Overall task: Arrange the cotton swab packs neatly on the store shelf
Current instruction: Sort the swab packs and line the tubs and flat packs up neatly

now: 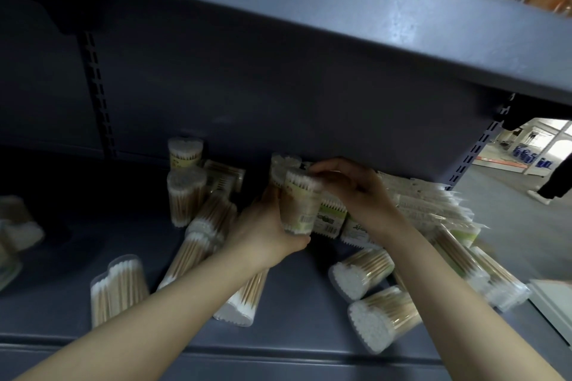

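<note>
An upright clear cotton swab pack (pixel 299 201) with a green label stands mid-shelf. My left hand (pixel 266 226) grips its lower side, thumb under the base. My right hand (pixel 353 185) curls its fingers over the pack's top. Two packs (pixel 185 153) (pixel 185 195) stand upright to the left. Several more lie tipped over on the grey shelf (pixel 294 328), among them one (pixel 119 288) at front left and two (pixel 360 277) (pixel 382 317) at front right. Flat bagged swab packs (pixel 433 204) pile at the back right.
The upper shelf board (pixel 309 25) overhangs close above my hands. A slotted upright (pixel 97 93) runs down the back panel at left, another (pixel 476 151) at right. Blurred packs (pixel 15 232) sit at the far left. A person's leg (pixel 554 185) stands in the aisle at right.
</note>
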The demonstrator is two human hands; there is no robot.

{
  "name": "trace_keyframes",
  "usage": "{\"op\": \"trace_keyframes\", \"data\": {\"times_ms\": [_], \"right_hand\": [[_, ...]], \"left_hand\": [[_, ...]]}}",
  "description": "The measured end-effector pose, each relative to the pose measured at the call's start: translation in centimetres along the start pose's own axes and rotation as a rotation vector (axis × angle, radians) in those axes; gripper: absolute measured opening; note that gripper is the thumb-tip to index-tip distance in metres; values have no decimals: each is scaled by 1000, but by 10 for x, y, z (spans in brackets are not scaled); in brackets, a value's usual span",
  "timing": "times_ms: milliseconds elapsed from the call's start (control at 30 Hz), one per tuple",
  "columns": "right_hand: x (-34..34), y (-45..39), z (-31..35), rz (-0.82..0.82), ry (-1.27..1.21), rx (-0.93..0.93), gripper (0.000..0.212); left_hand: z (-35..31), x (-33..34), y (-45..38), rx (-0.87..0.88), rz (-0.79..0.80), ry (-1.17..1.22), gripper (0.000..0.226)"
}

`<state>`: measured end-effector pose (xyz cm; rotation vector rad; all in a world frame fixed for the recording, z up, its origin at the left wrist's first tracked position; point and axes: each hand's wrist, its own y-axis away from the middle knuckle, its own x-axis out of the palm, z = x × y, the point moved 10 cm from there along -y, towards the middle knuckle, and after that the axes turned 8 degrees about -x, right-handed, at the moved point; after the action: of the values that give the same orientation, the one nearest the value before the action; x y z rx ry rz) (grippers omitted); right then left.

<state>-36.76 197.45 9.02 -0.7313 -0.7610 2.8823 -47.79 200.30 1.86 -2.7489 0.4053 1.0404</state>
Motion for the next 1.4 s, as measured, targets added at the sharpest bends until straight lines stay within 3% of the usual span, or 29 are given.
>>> {"op": "trace_keyframes", "data": {"times_ms": [133,233,400,600,800,900,1067,1200,1400], "right_hand": [[2,0,-1,18,-16,-2,36],[-2,0,-4,-2,-14,4,42],[-11,1,-13,-39,9,20,37],[-27,1,-37,-85,236,122,40],[-26,1,-53,-14,441,200,31],[-24,-1,-54,27,537,218,36],[-3,-3,-65,194,565,278,56],[10,-3,-76,301,587,269,72],[11,-1,-83,353,709,243,72]], "left_hand": [[2,2,-5,-61,13,37,74],[1,5,-5,-58,21,9,66],[3,7,-6,-70,27,-29,62],[3,4,-12,-68,-49,-177,62],[11,6,-16,-36,-33,-228,74],[2,3,-14,106,-62,-186,79],[-22,-3,-4,365,-134,-348,61],[-16,5,-12,279,-34,-449,66],[-17,5,-21,263,-55,-478,63]]}}
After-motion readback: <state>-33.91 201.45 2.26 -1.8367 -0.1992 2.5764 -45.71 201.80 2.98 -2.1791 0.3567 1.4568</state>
